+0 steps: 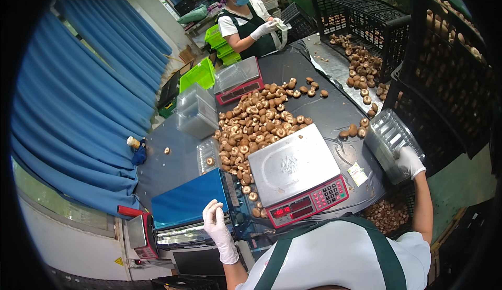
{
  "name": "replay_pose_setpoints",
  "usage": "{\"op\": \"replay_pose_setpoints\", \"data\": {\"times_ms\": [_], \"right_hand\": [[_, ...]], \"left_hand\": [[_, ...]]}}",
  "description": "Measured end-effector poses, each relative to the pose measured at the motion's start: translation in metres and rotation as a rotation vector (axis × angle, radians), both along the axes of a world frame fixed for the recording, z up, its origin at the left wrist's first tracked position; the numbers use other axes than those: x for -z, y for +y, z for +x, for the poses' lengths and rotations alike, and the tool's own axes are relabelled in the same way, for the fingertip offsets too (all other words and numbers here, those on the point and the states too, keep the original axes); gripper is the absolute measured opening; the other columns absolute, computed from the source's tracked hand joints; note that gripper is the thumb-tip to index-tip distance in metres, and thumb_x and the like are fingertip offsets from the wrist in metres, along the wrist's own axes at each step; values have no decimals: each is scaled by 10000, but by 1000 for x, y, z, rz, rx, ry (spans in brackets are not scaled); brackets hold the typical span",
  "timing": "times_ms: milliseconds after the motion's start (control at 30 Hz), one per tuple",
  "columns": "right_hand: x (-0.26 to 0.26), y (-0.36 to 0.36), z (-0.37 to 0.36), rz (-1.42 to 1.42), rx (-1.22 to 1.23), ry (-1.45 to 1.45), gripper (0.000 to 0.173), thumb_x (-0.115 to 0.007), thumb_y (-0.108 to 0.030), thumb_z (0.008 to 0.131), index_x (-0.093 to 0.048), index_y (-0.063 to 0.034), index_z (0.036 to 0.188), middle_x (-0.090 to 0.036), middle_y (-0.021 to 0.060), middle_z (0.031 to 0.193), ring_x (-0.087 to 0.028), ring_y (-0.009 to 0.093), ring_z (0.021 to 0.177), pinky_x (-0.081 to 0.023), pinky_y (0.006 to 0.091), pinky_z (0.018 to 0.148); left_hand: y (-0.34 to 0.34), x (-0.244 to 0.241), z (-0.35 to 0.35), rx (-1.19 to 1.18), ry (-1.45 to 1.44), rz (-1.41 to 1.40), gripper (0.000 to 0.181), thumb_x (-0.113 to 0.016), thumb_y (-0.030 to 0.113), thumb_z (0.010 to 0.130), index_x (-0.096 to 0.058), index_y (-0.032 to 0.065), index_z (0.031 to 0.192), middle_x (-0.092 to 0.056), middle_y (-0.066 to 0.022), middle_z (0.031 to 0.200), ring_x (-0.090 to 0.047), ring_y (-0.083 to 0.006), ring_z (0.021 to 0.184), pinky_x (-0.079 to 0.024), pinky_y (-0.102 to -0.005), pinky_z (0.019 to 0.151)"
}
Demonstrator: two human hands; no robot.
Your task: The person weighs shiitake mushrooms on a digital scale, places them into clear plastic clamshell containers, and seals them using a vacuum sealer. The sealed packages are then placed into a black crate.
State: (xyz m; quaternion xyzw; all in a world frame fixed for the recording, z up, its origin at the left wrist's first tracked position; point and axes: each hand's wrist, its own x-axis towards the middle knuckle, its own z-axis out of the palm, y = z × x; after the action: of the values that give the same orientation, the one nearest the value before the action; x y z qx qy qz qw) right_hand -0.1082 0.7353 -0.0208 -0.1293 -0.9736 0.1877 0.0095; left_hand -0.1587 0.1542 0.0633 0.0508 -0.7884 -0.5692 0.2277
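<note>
My right hand (pixel 409 162), in a white glove, grips the near end of a stack of clear plastic trays (pixel 394 141) at the table's right edge. My left hand (pixel 216 223), also gloved, is raised beside a blue-topped machine (pixel 188 199); its fingers are bent and I see nothing in them. Between my hands stands a digital scale (pixel 294 164) with a bare steel pan, apart from a small brown bit, and a lit red display. Behind it spreads a heap of shiitake mushrooms (pixel 251 121). A small printed label (pixel 357 174) lies right of the scale.
A co-worker (pixel 251 23) stands across the table, handling something pale. Black crates (pixel 364 23) with mushrooms line the right side. Another scale (pixel 239 80) carries clear trays, near a tray stack (pixel 196 111) and a green basket (pixel 198 74). A crate of mushroom pieces (pixel 386 215) sits below the table edge.
</note>
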Motion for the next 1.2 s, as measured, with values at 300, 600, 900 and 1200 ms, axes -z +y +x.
{"op": "replay_pose_setpoints", "data": {"times_ms": [300, 600, 900, 1200], "right_hand": [[-9, 16, -8, -82, -108, -105, 270, -606, -6, 550, -717, -8, 796, -681, 178, 741, -680, 260, 682, -534, 335, 647], [3, -5, 0, 1, -58, 122, 112, -537, 8, 541, -608, 23, 626, -562, 252, 645, -596, 398, 616, -461, 415, 553], [8, -12, 2, -43, 106, 152, 139, -542, 13, 622, -641, 28, 719, -616, 237, 694, -638, 370, 680, -495, 396, 610], [-8, -22, 0, -133, 186, 162, 168, -661, -165, 772, -689, -8, 822, -665, 190, 803, -655, 345, 753, -507, 408, 706]], "left_hand": [[-3, 9, 0, -14, 17, -11, 107, -564, 10, 892, -664, -2, 926, -567, -84, 1127, -564, -151, 974, -461, -256, 827], [14, -2, -1, 0, -2, -5, 107, -565, 4, 890, -669, 6, 913, -573, -74, 1124, -561, -131, 946, -458, -231, 788], [17, 4, -7, 42, 38, -63, 116, -566, 49, 899, -674, 9, 892, -602, -76, 1085, -567, -140, 941, -454, -256, 820], [27, -3, -9, 55, 15, -82, 121, -555, 31, 905, -662, -1, 859, -614, -87, 1053, -584, -146, 923, -468, -263, 824]]}}
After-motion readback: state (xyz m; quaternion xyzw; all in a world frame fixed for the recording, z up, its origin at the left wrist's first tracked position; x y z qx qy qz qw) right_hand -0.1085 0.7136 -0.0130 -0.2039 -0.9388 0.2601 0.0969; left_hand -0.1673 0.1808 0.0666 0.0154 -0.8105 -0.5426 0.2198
